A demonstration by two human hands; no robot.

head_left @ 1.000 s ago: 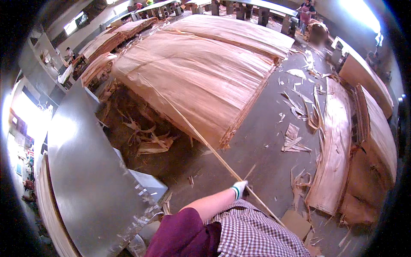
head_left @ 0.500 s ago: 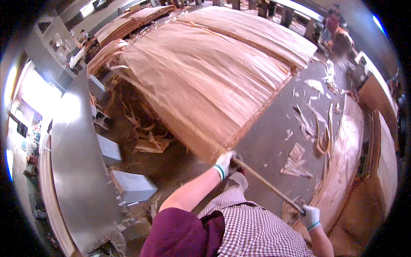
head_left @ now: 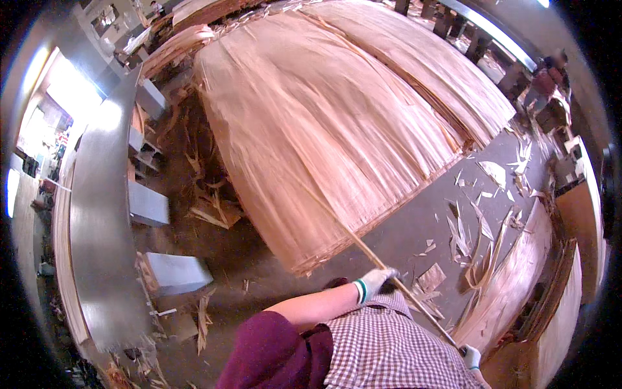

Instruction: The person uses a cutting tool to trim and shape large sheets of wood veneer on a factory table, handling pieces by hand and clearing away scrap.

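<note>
Both gloved hands, left hand (head_left: 374,282) ahead and right hand (head_left: 472,356) behind, grip a long wooden stick (head_left: 363,245) angled up over the veneer stack's (head_left: 311,129) near edge, giving reach across the sheets.

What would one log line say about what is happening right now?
left hand: gripping long stick | right hand: gripping stick's near end | stick tip: over veneer stack | floor: veneer scraps
</note>
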